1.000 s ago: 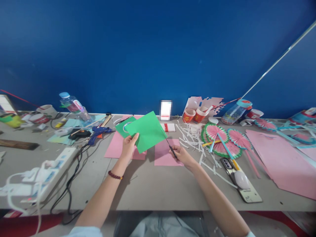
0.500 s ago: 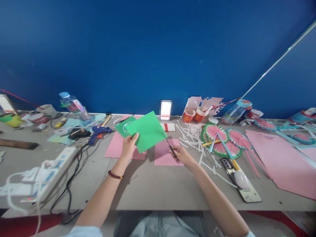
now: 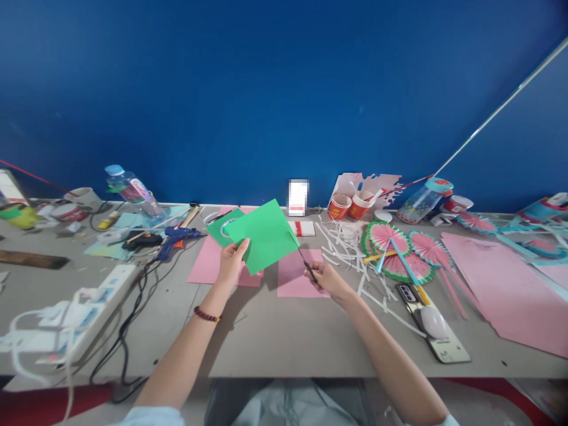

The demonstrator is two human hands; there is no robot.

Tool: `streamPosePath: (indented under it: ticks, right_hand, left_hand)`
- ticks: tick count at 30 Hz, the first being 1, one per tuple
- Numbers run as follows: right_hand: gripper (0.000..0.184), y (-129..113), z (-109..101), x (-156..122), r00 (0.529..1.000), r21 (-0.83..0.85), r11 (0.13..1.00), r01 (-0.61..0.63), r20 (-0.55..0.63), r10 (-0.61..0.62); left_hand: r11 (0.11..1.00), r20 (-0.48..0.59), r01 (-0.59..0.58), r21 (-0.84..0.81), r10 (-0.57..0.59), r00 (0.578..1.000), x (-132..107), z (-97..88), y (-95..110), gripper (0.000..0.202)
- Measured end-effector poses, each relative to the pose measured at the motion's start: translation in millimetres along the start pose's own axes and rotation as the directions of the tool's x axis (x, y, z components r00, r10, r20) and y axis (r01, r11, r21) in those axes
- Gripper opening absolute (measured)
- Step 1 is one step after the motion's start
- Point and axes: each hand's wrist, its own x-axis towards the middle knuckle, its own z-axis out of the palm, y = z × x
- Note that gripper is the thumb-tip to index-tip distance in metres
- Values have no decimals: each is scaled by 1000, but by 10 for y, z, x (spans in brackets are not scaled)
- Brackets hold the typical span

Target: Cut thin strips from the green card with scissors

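Note:
A sheet of green paper (image 3: 266,236) is held up above the table, pinched at its lower left edge by my left hand (image 3: 232,258). My right hand (image 3: 323,277) is closed around dark-handled scissors (image 3: 309,270), whose blades meet the right edge of the green sheet, where a narrow strip stands away from it. Below lie two pink sheets, one on the left (image 3: 202,266) and one under my right hand (image 3: 293,281). Another green piece (image 3: 217,229) and a roll of tape are partly hidden behind the held sheet.
At left are a blue glue gun (image 3: 177,239), a plastic bottle (image 3: 135,190) and a power strip (image 3: 100,310) with cables. On the right lie white paper strips (image 3: 344,245), watermelon-patterned paper fans (image 3: 390,239), a phone (image 3: 444,343) and large pink paper (image 3: 510,284). Paper cups (image 3: 339,206) stand behind.
Almost nothing differs. The strip at the green sheet's right edge stands out slightly more beside the scissors; both hands keep their places.

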Motion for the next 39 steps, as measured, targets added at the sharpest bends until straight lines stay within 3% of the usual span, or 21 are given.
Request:
streamPosePath:
  ticks: [8, 22, 39]
  right_hand:
    - [33, 17, 5, 13, 1000, -6, 1000, 2, -2, -2]
    - [36, 83, -12, 45, 994, 101, 995, 27, 107, -37]
    - [41, 115, -16, 67, 993, 102, 994, 42, 108, -53]
  left_hand:
    - [1000, -2, -8, 9, 8, 1000, 7, -2, 2, 38]
    - [999, 33, -12, 46, 10, 999, 48, -42, -53, 37]
    - [997, 82, -26, 70, 20, 996, 27, -39, -42, 35]
